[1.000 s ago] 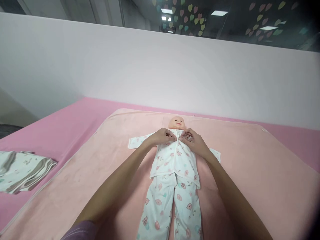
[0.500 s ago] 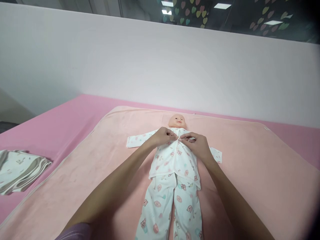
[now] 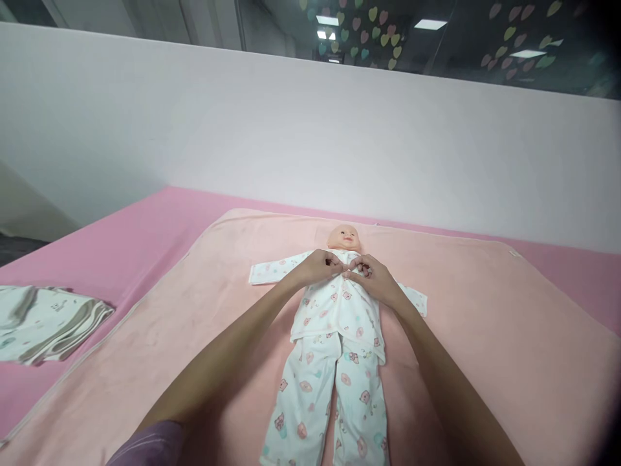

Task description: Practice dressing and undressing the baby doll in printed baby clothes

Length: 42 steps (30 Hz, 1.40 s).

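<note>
A baby doll (image 3: 343,237) lies on its back on a peach blanket (image 3: 485,323), head towards the wall. It wears a white printed top (image 3: 339,307) and matching trousers (image 3: 334,401). My left hand (image 3: 317,266) and my right hand (image 3: 372,277) meet at the doll's upper chest, just below its chin. Each hand's fingers are pinched on the front edges of the top where the two sides meet. Both forearms stretch out from the bottom of the view on either side of the doll.
The blanket covers a pink bed surface (image 3: 121,239). A folded pile of white and grey printed cloth (image 3: 43,320) lies at the left edge. A white partition wall (image 3: 310,136) runs behind the bed, with dark glass above it.
My hands stay pinched at the doll's chest; the right hand's fingers have shifted slightly closer to the left hand. The view has wobbled a little.
</note>
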Available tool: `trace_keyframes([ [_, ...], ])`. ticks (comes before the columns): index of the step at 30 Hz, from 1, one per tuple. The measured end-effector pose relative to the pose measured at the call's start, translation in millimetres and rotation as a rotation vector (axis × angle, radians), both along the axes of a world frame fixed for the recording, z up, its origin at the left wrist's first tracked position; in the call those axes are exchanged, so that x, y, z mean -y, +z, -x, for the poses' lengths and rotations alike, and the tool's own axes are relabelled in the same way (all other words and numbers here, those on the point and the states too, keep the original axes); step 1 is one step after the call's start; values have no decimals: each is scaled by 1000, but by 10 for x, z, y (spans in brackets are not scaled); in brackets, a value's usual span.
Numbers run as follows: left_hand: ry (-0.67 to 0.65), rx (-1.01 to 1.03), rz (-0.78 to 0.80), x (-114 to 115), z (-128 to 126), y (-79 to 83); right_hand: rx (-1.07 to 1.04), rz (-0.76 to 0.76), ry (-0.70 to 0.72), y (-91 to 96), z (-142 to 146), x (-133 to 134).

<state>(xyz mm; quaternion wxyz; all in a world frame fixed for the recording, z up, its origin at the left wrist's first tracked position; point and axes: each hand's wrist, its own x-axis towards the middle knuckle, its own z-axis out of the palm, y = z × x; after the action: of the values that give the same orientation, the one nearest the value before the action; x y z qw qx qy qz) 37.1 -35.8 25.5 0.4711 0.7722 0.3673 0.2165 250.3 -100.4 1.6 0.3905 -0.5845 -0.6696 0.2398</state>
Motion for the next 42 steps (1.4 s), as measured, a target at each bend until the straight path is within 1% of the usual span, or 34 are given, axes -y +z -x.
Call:
trace_keyframes([
  [2, -1, -6, -14, -6, 16, -13, -32, 41, 12, -42, -29, -15],
  [5, 62, 1, -77, 7, 36, -20, -64, 36, 15, -47, -60, -12],
  [8, 126, 13, -142, -12, 42, -3, -46, -51, -6, 29, -92, -61],
  [10, 150, -12, -238, -67, 34, 16, 12, -79, 6, 107, -118, -154],
  [12, 153, -44, -354, -143, 15, 25, 92, -47, 31, 182, -140, -273],
  [14, 126, -57, -434, -218, -15, 14, 146, 7, 42, 229, -148, -381],
  [16, 121, -45, -488, -270, -53, -19, 135, 22, 29, 227, -139, -451],
  [18, 130, -21, -514, -294, -91, -58, 57, 0, 3, 176, -116, -487],
  [20, 144, 20, -487, -298, -121, -89, -54, -20, -37, 92, -89, -507],
  [22, 144, 61, -417, -294, -131, -99, -151, -20, -72, 5, -66, -524],
  [26, 110, 112, -281, -273, -99, -62, -218, -25, -101, -88, -38, -542],
  [31, 166, 124, -176, -216, -82, -3, -228, -23, -148, -60, -6, -517],
  [33, 176, 126, -165, -205, -91, 1, -253, 4, -122, -44, -20, -513],
  [37, 157, 152, -134, -229, -91, -28, -313, 91, -20, -14, -108, -512],
  [40, 144, 168, -109, -261, -79, -59, -302, 139, 31, 31, -163, -496],
  [42, 141, 183, -86, -273, -75, -70, -264, 151, 28, 74, -165, -472],
])
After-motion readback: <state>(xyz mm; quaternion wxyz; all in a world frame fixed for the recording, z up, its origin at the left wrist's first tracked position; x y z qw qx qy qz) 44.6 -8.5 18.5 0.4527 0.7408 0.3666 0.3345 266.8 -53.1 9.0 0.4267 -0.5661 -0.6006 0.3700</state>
